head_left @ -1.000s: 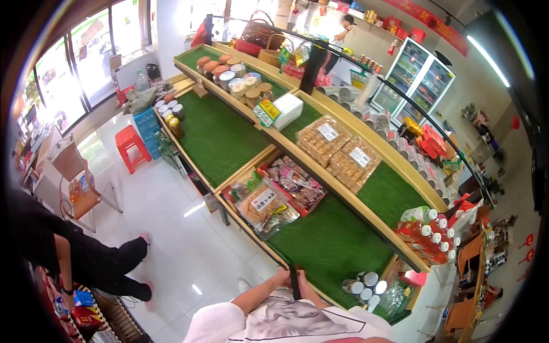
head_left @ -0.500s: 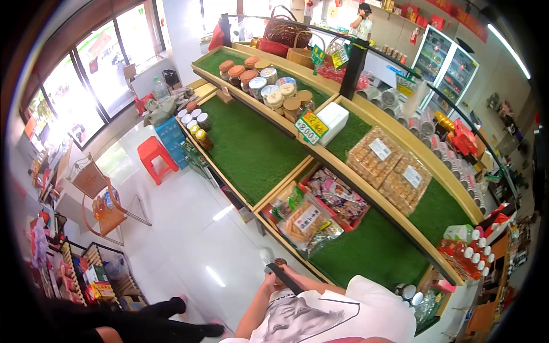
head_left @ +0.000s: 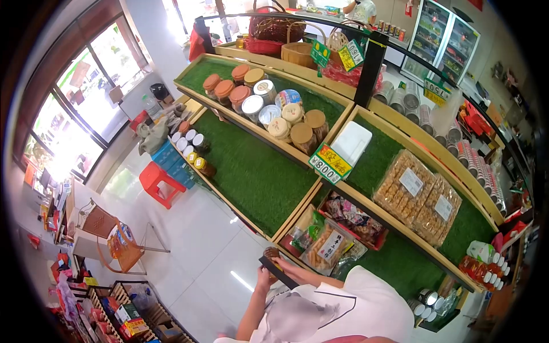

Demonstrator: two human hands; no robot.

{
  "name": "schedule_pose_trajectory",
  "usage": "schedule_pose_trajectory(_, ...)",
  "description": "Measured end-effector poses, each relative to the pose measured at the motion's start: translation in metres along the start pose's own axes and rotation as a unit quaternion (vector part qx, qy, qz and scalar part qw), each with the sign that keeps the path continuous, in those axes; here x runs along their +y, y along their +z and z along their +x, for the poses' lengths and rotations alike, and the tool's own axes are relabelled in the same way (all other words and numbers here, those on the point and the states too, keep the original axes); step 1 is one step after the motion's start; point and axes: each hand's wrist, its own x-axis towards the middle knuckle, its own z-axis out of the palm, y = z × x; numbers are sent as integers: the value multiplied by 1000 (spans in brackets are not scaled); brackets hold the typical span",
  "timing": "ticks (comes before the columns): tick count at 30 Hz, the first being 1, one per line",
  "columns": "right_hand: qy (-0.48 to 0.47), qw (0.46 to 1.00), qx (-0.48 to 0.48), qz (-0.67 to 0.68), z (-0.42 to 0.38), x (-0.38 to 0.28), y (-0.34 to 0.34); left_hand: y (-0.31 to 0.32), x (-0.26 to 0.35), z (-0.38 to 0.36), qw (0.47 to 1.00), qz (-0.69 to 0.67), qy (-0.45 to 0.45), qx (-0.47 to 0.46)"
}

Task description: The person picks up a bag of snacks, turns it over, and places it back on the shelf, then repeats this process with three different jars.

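Low in the view, in front of the white shirt, my left hand (head_left: 265,278) and my right hand (head_left: 291,271) are close together, fingers wrapped round a small brown jar (head_left: 271,252). A flat black strip (head_left: 278,272) crosses over them and hides part of the fingers. Just beyond my right hand, clear bags of snacks (head_left: 329,247) lie on the lower green shelf (head_left: 394,268). Jars with orange, white and tan lids (head_left: 251,106) stand on the upper shelf, and smaller jars (head_left: 191,146) stand at the lower shelf's left end.
A red stool (head_left: 161,183) and a wicker chair (head_left: 121,246) stand on the floor at the left, above crates of goods (head_left: 128,311). Packaged snack blocks (head_left: 412,186) and red bottles (head_left: 480,268) are to the right. A person (head_left: 363,11) is at the far counter.
The view has shifted and moved closer to the shelves. My hands still hold the jar, its brown top now more exposed. The dark-clothed legs at the lower left have left the view.
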Motion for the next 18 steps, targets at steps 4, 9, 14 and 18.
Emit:
schedule_pose_trajectory(4, -9, 1000, 8, 2, 17, -28, 10, 14, 45, 23, 998, 51, 28, -12)
schedule_pose_trajectory(9, -36, 999, 28, 25, 36, -59, 12, 19, 93, 74, 995, 81, -7, -49)
schedule_pose_trajectory(14, -69, 995, 60, 46, 67, -83, 27, 3, 108, 141, 995, 80, -40, -54)
schedule_pose_trajectory(18, -83, 991, 94, 54, 93, -82, 42, -25, 106, 211, 966, 115, 95, -211)
